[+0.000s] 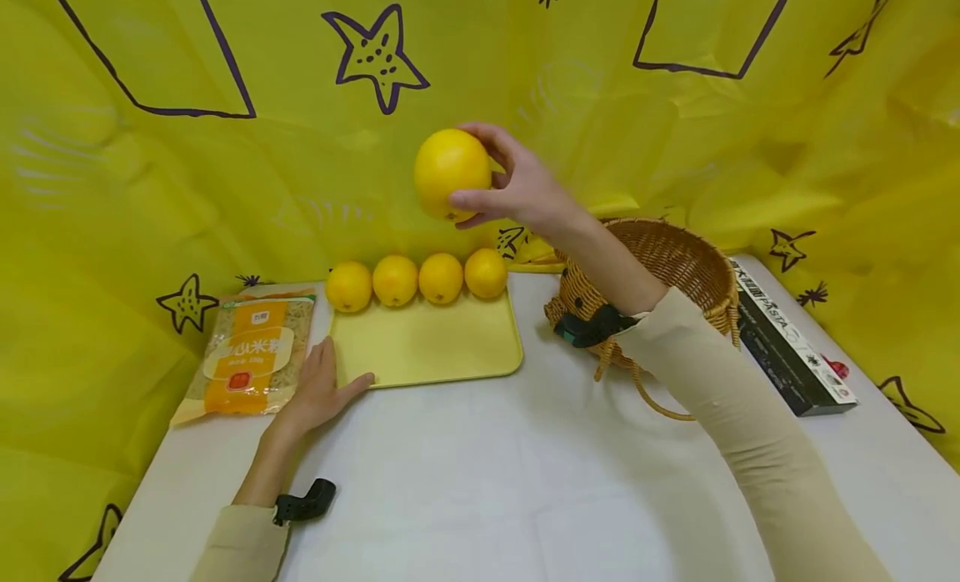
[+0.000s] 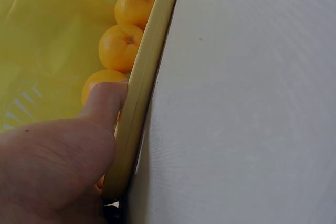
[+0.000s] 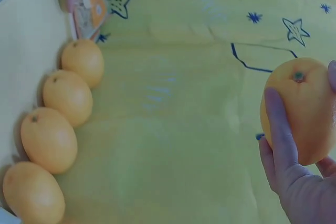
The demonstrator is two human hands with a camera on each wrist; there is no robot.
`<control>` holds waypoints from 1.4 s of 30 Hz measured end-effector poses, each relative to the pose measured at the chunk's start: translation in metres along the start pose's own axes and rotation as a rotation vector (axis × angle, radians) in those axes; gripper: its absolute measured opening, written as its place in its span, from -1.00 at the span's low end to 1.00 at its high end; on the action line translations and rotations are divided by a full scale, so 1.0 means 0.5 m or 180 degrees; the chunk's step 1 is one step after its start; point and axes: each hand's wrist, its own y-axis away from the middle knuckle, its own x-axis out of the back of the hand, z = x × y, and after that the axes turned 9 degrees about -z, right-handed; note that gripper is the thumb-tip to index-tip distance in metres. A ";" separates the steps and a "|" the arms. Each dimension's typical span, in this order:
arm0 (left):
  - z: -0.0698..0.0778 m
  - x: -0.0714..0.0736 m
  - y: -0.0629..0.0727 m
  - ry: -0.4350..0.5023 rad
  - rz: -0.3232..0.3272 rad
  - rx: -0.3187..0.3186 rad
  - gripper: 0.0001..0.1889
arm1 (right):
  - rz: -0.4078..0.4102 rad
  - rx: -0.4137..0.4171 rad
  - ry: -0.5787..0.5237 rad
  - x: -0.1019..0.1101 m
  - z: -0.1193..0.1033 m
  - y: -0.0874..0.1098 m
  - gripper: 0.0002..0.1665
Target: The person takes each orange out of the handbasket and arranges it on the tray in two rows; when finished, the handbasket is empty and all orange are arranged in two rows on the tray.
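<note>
My right hand [image 1: 525, 186] holds an orange [image 1: 452, 172] up in the air above the back of the table, fingers and thumb curled around its side. In the right wrist view the stem end of this orange [image 3: 299, 108] shows. Several more oranges [image 1: 441, 278] sit in a row along the far side of a pale yellow rectangular tray [image 1: 427, 344]. At the tray's near left corner rests my left hand [image 1: 318, 390], fingers straight along the left side and thumb spread over the front edge. Up close in the left wrist view, the thumb [image 2: 105, 100] touches the rim.
A packet of rice noodles [image 1: 251, 357] lies left of the tray. On the right stands a wicker basket [image 1: 675, 257] with a loop handle, partly behind my right forearm. Beyond it is a black and white pasta box [image 1: 795, 348]. Yellow patterned cloth [image 1: 225, 165] hangs behind the white table.
</note>
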 end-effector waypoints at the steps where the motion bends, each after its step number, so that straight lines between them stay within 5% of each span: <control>1: 0.000 -0.002 0.000 -0.0001 0.0001 -0.0009 0.10 | -0.0033 -0.0030 0.0020 -0.007 0.006 -0.004 -0.16; 12: 0.002 0.000 -0.001 -0.0010 0.0031 -0.0050 0.09 | -0.0288 -0.0513 0.0069 -0.086 0.099 -0.071 -0.09; 25: -0.005 -0.004 -0.005 -0.0036 0.0133 -0.0108 0.07 | -0.0447 -0.1055 0.0211 -0.192 0.273 -0.135 -0.01; 34: 0.006 -0.008 -0.009 0.0017 0.0070 -0.0113 0.07 | -0.0402 -0.1456 0.0272 -0.239 0.354 -0.139 0.02; 42: 0.002 -0.003 -0.004 0.0033 0.0171 -0.0133 0.04 | -0.0500 -0.1479 0.0319 -0.260 0.386 -0.144 0.03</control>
